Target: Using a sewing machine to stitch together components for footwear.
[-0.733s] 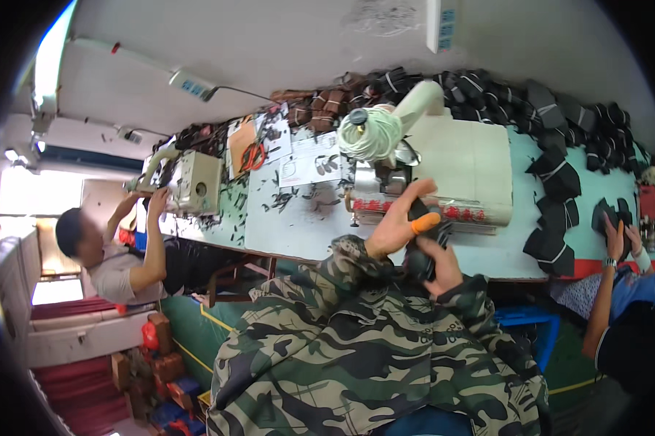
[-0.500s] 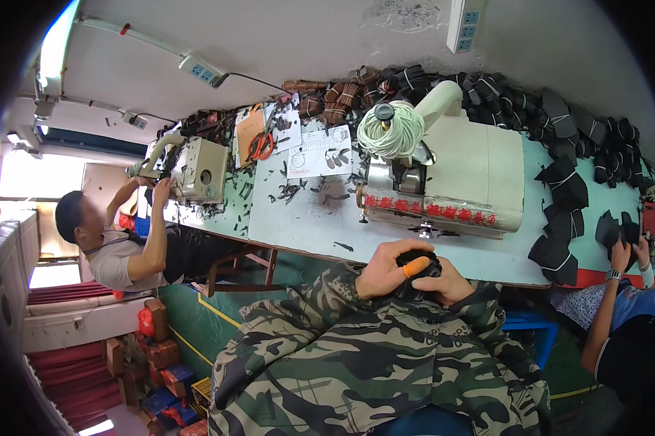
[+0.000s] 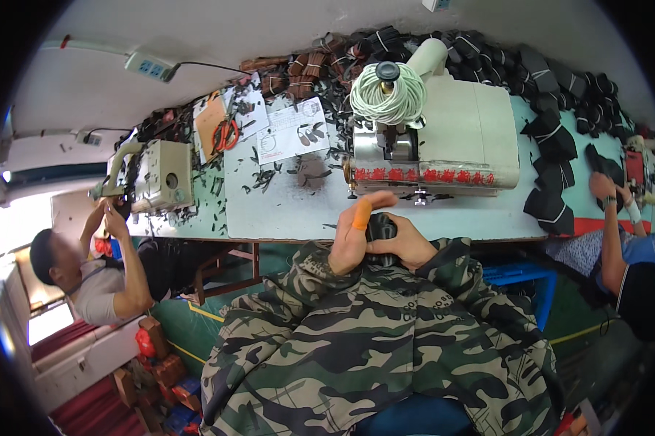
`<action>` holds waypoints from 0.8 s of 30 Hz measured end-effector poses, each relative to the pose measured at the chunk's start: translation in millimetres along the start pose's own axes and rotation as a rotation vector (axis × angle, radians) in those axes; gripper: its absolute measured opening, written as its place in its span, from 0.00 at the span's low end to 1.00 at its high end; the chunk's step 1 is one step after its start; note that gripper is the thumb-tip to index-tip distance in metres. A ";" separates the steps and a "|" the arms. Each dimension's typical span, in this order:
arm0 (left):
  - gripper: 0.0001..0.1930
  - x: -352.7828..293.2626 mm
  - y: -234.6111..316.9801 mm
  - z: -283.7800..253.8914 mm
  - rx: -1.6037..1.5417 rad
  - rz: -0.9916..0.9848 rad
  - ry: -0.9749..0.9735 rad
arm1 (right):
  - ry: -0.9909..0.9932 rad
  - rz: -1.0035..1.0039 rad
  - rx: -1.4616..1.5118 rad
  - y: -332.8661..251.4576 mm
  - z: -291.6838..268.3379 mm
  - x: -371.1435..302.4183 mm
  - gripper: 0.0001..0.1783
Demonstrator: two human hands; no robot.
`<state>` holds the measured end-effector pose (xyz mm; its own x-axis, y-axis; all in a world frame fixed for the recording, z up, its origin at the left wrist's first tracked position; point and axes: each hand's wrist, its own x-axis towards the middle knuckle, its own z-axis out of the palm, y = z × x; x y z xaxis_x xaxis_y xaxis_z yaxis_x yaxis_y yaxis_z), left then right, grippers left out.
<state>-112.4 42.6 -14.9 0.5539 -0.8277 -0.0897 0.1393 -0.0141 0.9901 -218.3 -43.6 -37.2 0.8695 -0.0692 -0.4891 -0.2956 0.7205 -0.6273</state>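
Note:
Close to my jacket, at the table's front edge, is a small bundle of black pieces (image 3: 380, 231). My right hand (image 3: 412, 245) grips it from the right, thumb across its near side. To its left, my left hand (image 3: 351, 238) is raised with fingers stretched out over the bundle's far side; an orange cover (image 3: 362, 214) sits on one of its digits. Whether that palm touches the bundle is hard to make out. Just beyond my hands stands a cream machine (image 3: 465, 131) with a metal front and a coil of pale green cord (image 3: 388, 94) on top.
Tied dark bundles (image 3: 551, 138) line the table's back and right. Left of the machine lie a paper sheet (image 3: 292, 131), orange-handled scissors (image 3: 226, 134) and black scraps (image 3: 268, 174). One person works at another machine (image 3: 169, 178) at left; another person's hand (image 3: 602, 186) handles black pieces at right.
My left hand has lifted its orange-covered digit off the bundle and straightened its fingers. Both hands and the bundle appear lower left of the machine as the view shifted. The right-hand co-worker's hands moved.

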 end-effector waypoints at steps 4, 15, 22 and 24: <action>0.22 0.1 -5.8 -33.4 0.128 -0.036 -0.141 | 0.114 -0.004 -0.019 2.9 14.7 19.6 0.26; 0.17 -13.4 -18.5 -103.1 0.526 -0.013 0.018 | 0.320 0.004 -0.287 33.0 51.2 59.6 0.36; 0.08 -9.5 -36.0 -123.0 0.409 0.090 -0.039 | 0.122 0.003 -0.360 30.8 62.4 76.3 0.36; 0.07 -6.6 -39.3 -124.3 0.382 0.143 0.023 | 0.096 0.089 -0.212 23.5 69.2 72.7 0.31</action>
<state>-19.4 118.3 -66.5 0.5641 -0.8240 0.0538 -0.2534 -0.1107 0.9610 -134.6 16.0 -45.5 0.7977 -0.0848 -0.5970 -0.4545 0.5662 -0.6877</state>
